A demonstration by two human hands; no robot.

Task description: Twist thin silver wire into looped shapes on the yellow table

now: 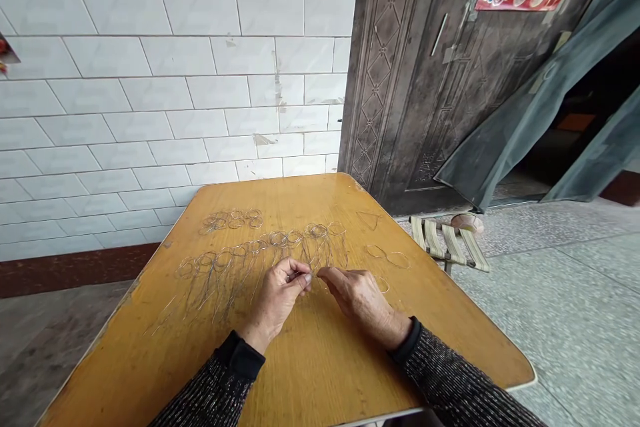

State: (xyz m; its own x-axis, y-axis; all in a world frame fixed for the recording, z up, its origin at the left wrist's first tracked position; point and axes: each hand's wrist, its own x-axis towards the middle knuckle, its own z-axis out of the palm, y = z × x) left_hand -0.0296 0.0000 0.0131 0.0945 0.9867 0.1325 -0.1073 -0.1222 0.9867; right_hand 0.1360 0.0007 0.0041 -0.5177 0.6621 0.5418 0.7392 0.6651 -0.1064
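Note:
Over the middle of the wooden table [310, 360], my left hand [280, 293] and my right hand [361, 297] meet almost fingertip to fingertip. Both are closed in a pinch on what looks like a piece of thin wire [315, 274]; most of it is hidden by the fingers. Just beyond them runs a row of wire loops [277, 238] with long loose tails. Farther back on the left lies a smaller cluster of wire rings [233, 219]. To the right of my right hand lie a figure-eight wire [389, 256] and a bent wire triangle [369, 219].
White wall tiles [150, 93] rise behind the table. A dark carved door [425, 80] and a grey-green curtain [540, 93] stand at the right. A low stool with striped straps [450, 241] is beside the table's right edge.

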